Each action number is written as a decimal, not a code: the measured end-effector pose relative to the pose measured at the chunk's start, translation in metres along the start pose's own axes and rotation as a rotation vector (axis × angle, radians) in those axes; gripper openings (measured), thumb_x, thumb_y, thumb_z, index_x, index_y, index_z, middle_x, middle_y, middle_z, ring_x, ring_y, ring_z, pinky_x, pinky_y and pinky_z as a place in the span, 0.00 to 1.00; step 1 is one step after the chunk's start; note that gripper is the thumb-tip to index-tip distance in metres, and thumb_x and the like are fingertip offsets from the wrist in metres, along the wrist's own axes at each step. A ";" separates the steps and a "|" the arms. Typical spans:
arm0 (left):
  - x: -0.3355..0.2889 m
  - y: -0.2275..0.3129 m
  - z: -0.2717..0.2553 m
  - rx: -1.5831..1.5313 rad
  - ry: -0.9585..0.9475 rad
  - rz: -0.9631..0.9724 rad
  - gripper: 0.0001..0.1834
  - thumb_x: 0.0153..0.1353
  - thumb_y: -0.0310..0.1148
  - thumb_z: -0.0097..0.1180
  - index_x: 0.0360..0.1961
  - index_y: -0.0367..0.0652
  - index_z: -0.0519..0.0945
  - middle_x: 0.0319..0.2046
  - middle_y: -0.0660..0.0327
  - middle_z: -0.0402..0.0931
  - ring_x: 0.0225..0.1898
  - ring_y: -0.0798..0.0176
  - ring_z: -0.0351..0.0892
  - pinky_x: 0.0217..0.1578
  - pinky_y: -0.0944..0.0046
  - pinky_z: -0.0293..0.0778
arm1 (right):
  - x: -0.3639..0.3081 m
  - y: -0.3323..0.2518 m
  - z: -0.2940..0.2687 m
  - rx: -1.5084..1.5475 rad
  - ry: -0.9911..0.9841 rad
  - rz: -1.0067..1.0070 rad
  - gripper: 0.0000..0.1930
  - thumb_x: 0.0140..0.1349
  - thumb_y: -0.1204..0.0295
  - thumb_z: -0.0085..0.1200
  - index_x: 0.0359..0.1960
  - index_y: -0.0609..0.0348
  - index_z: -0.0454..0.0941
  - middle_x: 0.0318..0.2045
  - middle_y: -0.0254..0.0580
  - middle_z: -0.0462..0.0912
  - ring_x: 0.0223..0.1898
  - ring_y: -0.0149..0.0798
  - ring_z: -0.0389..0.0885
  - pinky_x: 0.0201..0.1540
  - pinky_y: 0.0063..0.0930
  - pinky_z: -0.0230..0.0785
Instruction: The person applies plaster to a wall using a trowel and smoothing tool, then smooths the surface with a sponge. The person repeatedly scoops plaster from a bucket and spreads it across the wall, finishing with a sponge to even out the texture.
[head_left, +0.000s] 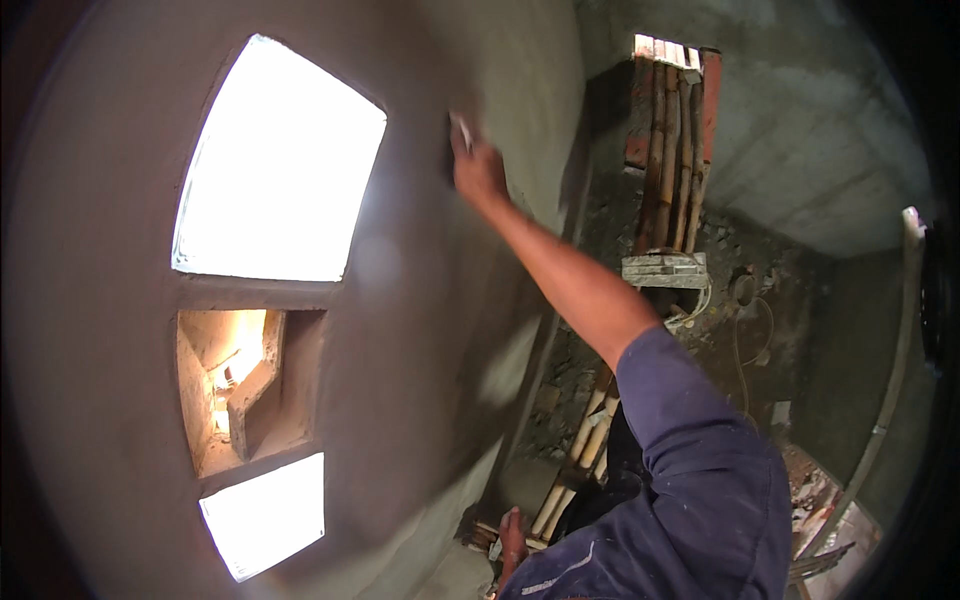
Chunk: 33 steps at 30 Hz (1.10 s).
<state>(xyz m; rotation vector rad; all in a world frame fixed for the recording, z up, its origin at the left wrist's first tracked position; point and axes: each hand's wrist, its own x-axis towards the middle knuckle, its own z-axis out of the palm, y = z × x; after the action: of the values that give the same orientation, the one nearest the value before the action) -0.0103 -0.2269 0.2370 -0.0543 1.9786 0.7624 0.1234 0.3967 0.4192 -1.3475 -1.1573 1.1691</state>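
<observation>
My right hand (pixel 480 172) is at the end of my outstretched arm, up against the plastered wall (pixel 420 330). Its fingers are wrapped round a flat trowel-like tool (pixel 460 130), seen nearly edge-on and partly covered by the hand. The plaster around it is brown and damp-looking, with paler grey patches toward the right. Low in the view, my left hand (pixel 512 542) shows beside my dark blue shirt, with fingers extended and nothing visible in it. Part of that hand is hidden by my body.
Left of my right hand are a bright window opening (pixel 280 165), a recessed niche (pixel 250 390) and a lower bright opening (pixel 270 515). Below lie bamboo poles (pixel 668 160), a pale block-like stand (pixel 665 270) and a rubble-strewn floor (pixel 735 320). A long pole (pixel 885 410) leans at the right.
</observation>
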 end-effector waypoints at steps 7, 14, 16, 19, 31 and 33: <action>0.017 -0.004 -0.013 0.125 -0.091 -0.015 0.30 0.64 0.52 0.53 0.57 0.38 0.70 0.53 0.57 0.70 0.54 0.54 0.70 0.49 0.52 0.69 | 0.013 0.075 0.019 -0.092 0.400 -1.021 0.18 0.68 0.67 0.49 0.56 0.62 0.74 0.33 0.60 0.82 0.34 0.56 0.82 0.35 0.46 0.71; 0.005 0.011 -0.011 -0.017 -0.037 0.104 0.22 0.67 0.45 0.51 0.49 0.35 0.75 0.43 0.59 0.76 0.46 0.63 0.73 0.47 0.62 0.70 | 0.003 -0.023 0.015 -0.036 0.095 -0.490 0.22 0.63 0.81 0.47 0.60 0.59 0.71 0.58 0.58 0.72 0.61 0.58 0.68 0.60 0.42 0.65; 0.003 0.003 -0.022 0.031 -0.027 0.049 0.23 0.67 0.46 0.51 0.51 0.36 0.75 0.45 0.59 0.76 0.47 0.62 0.73 0.47 0.61 0.70 | -0.025 0.009 0.031 0.042 0.263 -0.942 0.20 0.62 0.80 0.50 0.58 0.61 0.73 0.53 0.57 0.78 0.58 0.55 0.74 0.59 0.39 0.66; 0.009 0.002 -0.015 0.053 -0.023 0.011 0.24 0.67 0.48 0.51 0.52 0.37 0.75 0.46 0.59 0.76 0.49 0.61 0.74 0.47 0.59 0.70 | -0.045 0.062 0.025 -0.028 0.187 -0.760 0.25 0.59 0.84 0.45 0.61 0.61 0.69 0.60 0.58 0.70 0.61 0.59 0.68 0.61 0.41 0.65; -0.001 -0.020 -0.043 0.068 -0.032 -0.016 0.29 0.67 0.52 0.50 0.55 0.38 0.71 0.49 0.55 0.74 0.53 0.54 0.73 0.48 0.53 0.71 | -0.124 0.071 0.056 0.099 0.140 -0.465 0.22 0.68 0.68 0.45 0.60 0.67 0.69 0.54 0.63 0.75 0.58 0.59 0.72 0.59 0.37 0.66; -0.001 -0.023 -0.051 0.041 -0.026 -0.002 0.29 0.67 0.53 0.49 0.56 0.37 0.70 0.51 0.53 0.73 0.54 0.53 0.73 0.48 0.52 0.71 | -0.089 0.035 0.048 0.111 0.113 -0.270 0.21 0.68 0.71 0.46 0.61 0.67 0.68 0.57 0.61 0.73 0.61 0.56 0.70 0.62 0.35 0.63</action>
<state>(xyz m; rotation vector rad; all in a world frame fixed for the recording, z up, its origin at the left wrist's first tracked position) -0.0413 -0.2727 0.2429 -0.0212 1.9684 0.7177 0.0700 0.3099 0.3873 -1.1201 -1.1357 0.9364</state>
